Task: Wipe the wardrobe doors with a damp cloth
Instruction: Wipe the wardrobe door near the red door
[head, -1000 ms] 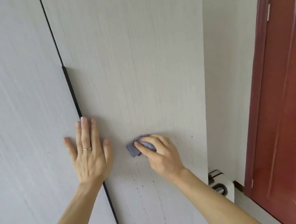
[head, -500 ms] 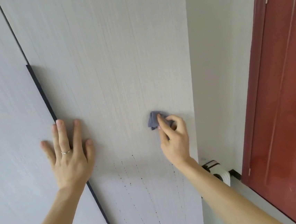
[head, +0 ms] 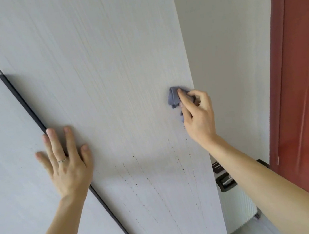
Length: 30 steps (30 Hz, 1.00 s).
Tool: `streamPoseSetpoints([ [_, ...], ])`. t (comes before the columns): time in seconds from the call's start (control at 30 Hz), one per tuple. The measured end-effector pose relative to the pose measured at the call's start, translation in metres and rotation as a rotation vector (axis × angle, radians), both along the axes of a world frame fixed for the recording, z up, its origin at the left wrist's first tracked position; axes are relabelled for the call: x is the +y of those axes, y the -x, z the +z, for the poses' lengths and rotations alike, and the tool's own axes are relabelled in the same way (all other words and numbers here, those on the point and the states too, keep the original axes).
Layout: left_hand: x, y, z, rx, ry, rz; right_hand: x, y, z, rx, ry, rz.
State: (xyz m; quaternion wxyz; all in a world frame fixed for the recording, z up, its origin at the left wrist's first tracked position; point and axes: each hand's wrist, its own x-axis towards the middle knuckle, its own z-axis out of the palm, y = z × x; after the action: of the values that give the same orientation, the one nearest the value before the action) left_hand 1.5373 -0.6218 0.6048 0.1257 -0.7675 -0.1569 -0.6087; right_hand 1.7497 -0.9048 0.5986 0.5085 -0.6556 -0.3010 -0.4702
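Two pale wood-grain wardrobe doors fill the view: the right door (head: pixel 107 68) and the left door (head: pixel 6 153), split by a dark handle strip (head: pixel 26 108). My right hand (head: pixel 197 118) grips a small crumpled blue-grey cloth (head: pixel 173 97) and presses it on the right door near its right edge. My left hand (head: pixel 65 159), wearing a ring, lies flat with spread fingers across the seam between the doors. Lines of small brown specks (head: pixel 156 182) run down the right door below the cloth.
A white wall (head: pixel 226 53) stands right of the wardrobe, then a dark red door (head: pixel 301 83). A white ribbed suitcase with a dark handle (head: pixel 233 199) sits low between the wardrobe and the red door.
My right hand has carried the cloth up and to the right across the door, towards its right edge. My left hand has stayed flat on the seam. The view has tilted.
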Motion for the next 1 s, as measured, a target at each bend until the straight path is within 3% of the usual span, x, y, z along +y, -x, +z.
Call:
streamPoseSetpoints([
  [0.1, 0.002, -0.002, -0.002, -0.02, -0.01, 0.019, -0.002, -0.001, -0.035, -0.078, 0.043, -0.058],
  [0.27, 0.006, -0.004, -0.004, -0.018, 0.016, 0.028, -0.022, 0.01, -0.122, -0.098, 0.346, -0.054],
  [0.37, 0.006, -0.003, -0.002, -0.017, 0.015, 0.031, -0.027, 0.005, -0.09, -0.116, 0.359, -0.025],
  [0.53, 0.004, -0.003, -0.004, -0.01, 0.026, 0.032, -0.009, 0.0, 0.007, -0.17, 0.121, -0.064],
  [0.63, 0.004, -0.003, -0.003, 0.002, 0.044, 0.043, 0.0, 0.005, -0.01, -0.221, 0.119, -0.071],
  [0.8, 0.0, 0.002, -0.001, 0.053, 0.077, 0.049, -0.004, 0.022, -0.106, -0.245, 0.472, 0.015],
  [0.9, -0.005, 0.006, 0.002, 0.129, 0.112, 0.058, 0.0, 0.029, -0.085, -0.197, 0.502, 0.069],
  [1.0, -0.01, 0.007, 0.005, 0.18, 0.133, 0.072, 0.016, 0.038, -0.028, -0.185, 0.395, 0.051],
])
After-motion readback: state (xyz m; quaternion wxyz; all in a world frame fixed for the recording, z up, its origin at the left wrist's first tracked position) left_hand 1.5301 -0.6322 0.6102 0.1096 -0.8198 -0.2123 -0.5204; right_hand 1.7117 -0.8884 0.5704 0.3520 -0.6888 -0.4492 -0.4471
